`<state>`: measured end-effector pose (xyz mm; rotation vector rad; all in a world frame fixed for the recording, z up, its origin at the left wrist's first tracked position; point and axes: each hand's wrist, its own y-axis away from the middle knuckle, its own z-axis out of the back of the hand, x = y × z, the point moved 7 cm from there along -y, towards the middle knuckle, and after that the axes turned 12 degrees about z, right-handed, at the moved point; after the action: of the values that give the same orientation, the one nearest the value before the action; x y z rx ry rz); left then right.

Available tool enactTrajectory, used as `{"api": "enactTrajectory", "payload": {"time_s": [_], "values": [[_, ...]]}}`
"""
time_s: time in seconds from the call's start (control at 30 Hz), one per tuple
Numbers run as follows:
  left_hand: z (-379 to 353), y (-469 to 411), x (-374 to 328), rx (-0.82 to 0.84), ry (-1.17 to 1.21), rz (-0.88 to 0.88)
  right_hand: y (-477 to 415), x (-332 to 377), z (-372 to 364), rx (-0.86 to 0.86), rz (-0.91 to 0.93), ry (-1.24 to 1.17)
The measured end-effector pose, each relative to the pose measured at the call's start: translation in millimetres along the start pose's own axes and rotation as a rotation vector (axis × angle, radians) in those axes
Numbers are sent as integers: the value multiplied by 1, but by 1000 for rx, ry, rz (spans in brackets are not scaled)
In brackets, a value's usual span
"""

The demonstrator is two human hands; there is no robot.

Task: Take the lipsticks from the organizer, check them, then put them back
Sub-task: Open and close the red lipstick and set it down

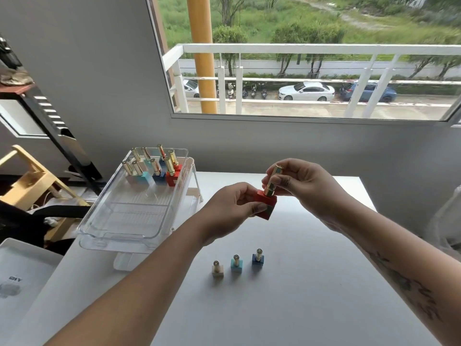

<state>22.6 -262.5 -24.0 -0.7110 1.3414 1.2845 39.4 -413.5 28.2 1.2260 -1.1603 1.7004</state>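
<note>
Above the white table, my left hand (234, 206) grips the red square base of a lipstick (266, 204). My right hand (299, 186) pinches that lipstick's gold tube near its top. At the table's left stands a clear plastic organizer (104, 228). Several gold-tubed lipsticks (154, 166) with beige, teal, blue and red bases stand in its far end. On the table in front of me, three lipsticks stand in a row: a beige one (217, 269), a teal one (236, 263) and a blue one (258, 258).
The white table (311, 295) ends at the wall under a large window. A closed laptop (17, 283) lies at the lower left. Wooden and black items crowd the floor on the left. A clear plastic bag (449, 221) sits off the table's right edge.
</note>
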Motion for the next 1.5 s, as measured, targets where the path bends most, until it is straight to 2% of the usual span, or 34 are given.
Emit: {"api": "enactTrajectory", "payload": {"time_s": [0.1, 0.23, 0.47, 0.67, 0.83, 1.0, 1.3, 1.43, 1.5], "values": [[2, -1, 1, -19, 28, 1, 0, -3, 2, -23, -12, 17], [3, -1, 7, 7, -9, 30, 1, -3, 0, 28, -25, -12], [1, 1, 5, 23, -36, 0, 1, -2, 0, 46, -12, 85], [-2, 3, 5, -69, -122, -36, 5, -6, 3, 13, -12, 77], [-6, 2, 18, -136, -146, 27, 7, -11, 1, 76, -32, 110], [8, 23, 66, -276, -218, 141, 21, -35, 5, 98, -24, 366], [24, 88, 200, -477, -111, 400, 68, -141, 24, 31, -199, 510], [21, 106, 257, -532, -218, 491, 88, -184, 17, 35, -308, 514], [16, 109, 277, -533, -361, 537, 96, -200, 13, 32, -353, 496]]}}
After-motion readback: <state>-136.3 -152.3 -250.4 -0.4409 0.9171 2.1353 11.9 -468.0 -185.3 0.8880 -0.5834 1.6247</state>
